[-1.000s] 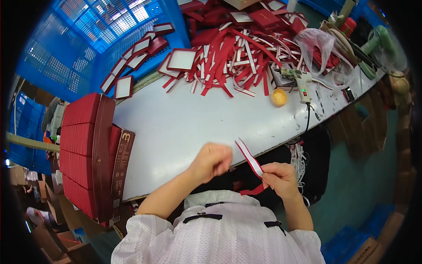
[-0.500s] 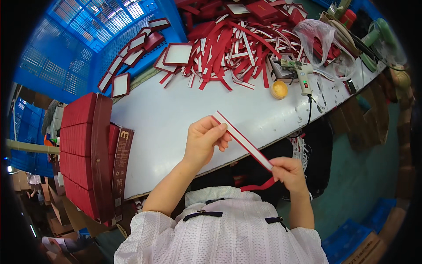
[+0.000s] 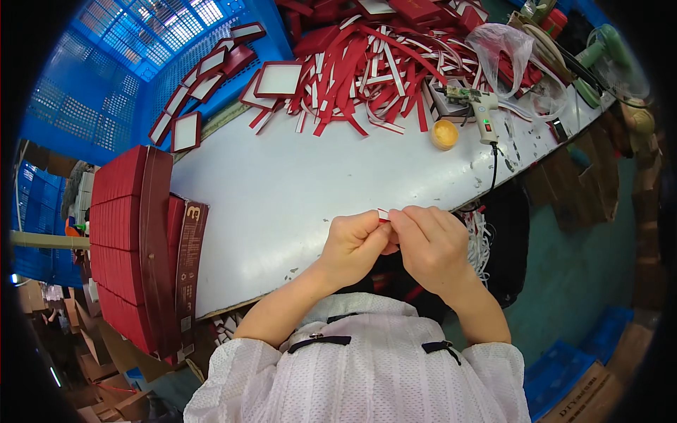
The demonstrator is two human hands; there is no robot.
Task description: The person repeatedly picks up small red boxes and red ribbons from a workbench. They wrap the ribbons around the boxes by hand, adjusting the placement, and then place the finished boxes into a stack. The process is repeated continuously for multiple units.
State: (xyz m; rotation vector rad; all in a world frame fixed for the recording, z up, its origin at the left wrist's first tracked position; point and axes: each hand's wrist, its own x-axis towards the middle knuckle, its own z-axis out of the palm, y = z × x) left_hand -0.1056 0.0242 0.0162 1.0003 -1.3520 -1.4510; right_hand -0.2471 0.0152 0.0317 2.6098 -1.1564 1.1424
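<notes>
My left hand (image 3: 355, 244) and my right hand (image 3: 431, 247) meet over the near edge of the white table (image 3: 261, 204). Both are closed on a narrow red and white strip (image 3: 383, 215), pinched between thumbs and fingers. Only its short white end with a red border shows; the hands hide most of the rest. Farther off, a tangled pile of similar red and white strips (image 3: 352, 77) covers the back of the table.
Red boxes stand stacked in an open carton (image 3: 159, 247) at the left. A blue crate (image 3: 84, 92) holds white-faced red box parts. At the back right are a glue gun (image 3: 484, 116) with a cord, a yellow tub (image 3: 444, 134) and a clear plastic bag (image 3: 504, 56).
My hands have come together from holding the strip stretched out. My right hand has moved up and left to the strip's end, my left slightly down and right.
</notes>
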